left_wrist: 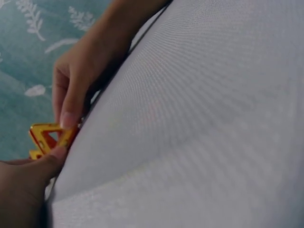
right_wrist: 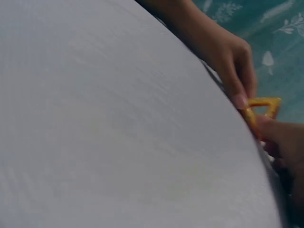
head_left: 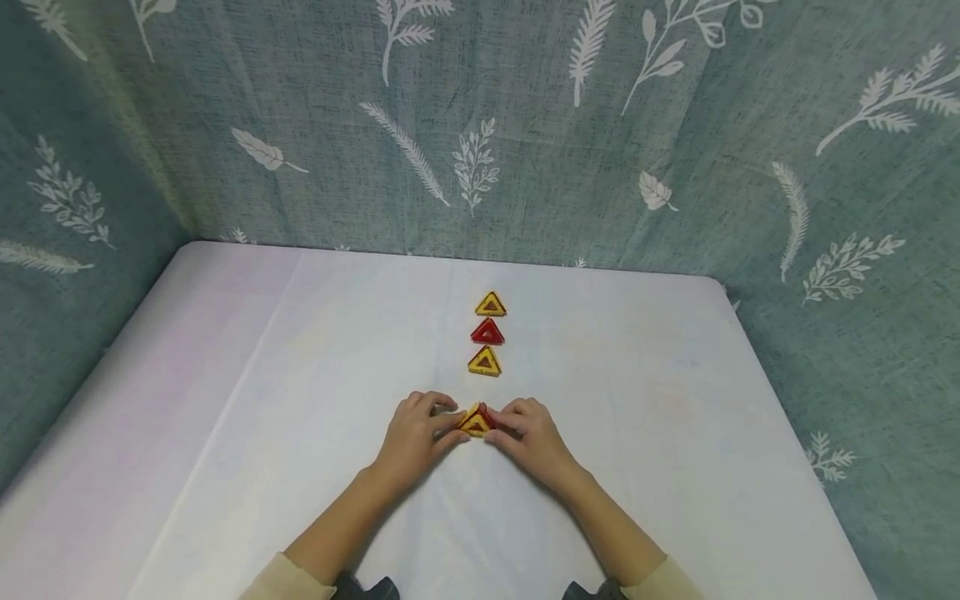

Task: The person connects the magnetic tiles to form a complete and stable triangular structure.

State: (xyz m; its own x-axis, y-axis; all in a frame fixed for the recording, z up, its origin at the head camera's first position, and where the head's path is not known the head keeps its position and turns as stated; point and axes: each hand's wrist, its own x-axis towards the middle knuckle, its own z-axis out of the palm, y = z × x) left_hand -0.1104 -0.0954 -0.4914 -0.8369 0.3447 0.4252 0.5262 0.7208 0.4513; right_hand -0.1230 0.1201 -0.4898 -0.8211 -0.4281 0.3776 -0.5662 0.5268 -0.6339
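Observation:
Between the fingertips of both hands stands a small yellow-and-red triangular piece (head_left: 477, 422), built of triangle frames that look joined at an angle. My left hand (head_left: 416, 429) pinches its left side with thumb and fingers. From the other side, my right hand (head_left: 531, 432) pinches its right corner. Seen from the left wrist, the yellow triangle frame (left_wrist: 46, 135) has an open centre, and a red part lies partly hidden behind the thumb. The right wrist view shows the yellow frame (right_wrist: 265, 102) upright between the two hands.
Beyond the hands, a column of three triangular pieces lies on the white table (head_left: 300, 375): a yellow one (head_left: 484, 362), a red one (head_left: 487, 332) and another yellow one (head_left: 491, 304) farthest away. A green leaf-patterned cloth (head_left: 315, 125) hangs behind the table.

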